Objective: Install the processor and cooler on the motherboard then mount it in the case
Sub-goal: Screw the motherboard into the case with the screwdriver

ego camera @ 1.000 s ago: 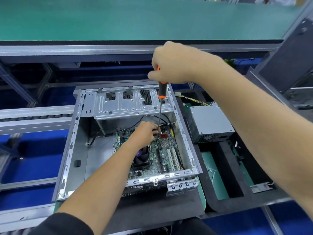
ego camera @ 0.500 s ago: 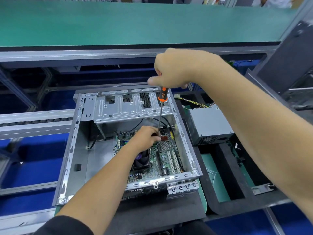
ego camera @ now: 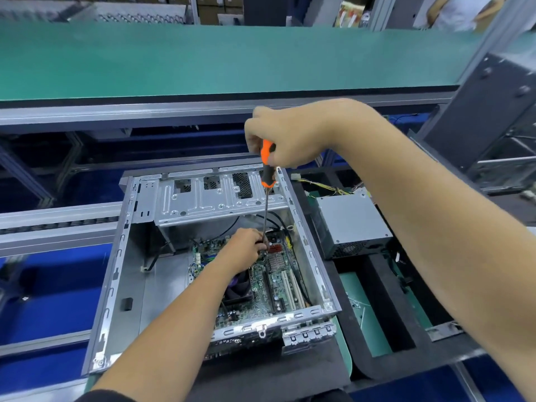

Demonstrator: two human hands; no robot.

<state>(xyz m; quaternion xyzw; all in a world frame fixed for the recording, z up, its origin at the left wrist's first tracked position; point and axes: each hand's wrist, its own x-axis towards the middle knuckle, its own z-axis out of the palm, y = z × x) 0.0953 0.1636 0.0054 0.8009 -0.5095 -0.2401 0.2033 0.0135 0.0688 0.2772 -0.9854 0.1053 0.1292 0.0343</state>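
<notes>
Head view: case [ego camera: 121,256] on black mat [ego camera: 261,369] (green bench [ego camera: 203,53] behind); hands — right [ego camera: 290,134] grips screwdriver [ego camera: 266,169], left [ego camera: 246,245] pinches shaft.

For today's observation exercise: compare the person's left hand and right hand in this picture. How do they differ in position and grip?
The right hand is raised above the case, gripping the screwdriver by its orange handle; the left hand is down inside the case, over the motherboard, with its fingers at the lower end of the shaft. The right hand wraps the handle in a fist; the left only pinches. Both touch the same tool.
</notes>
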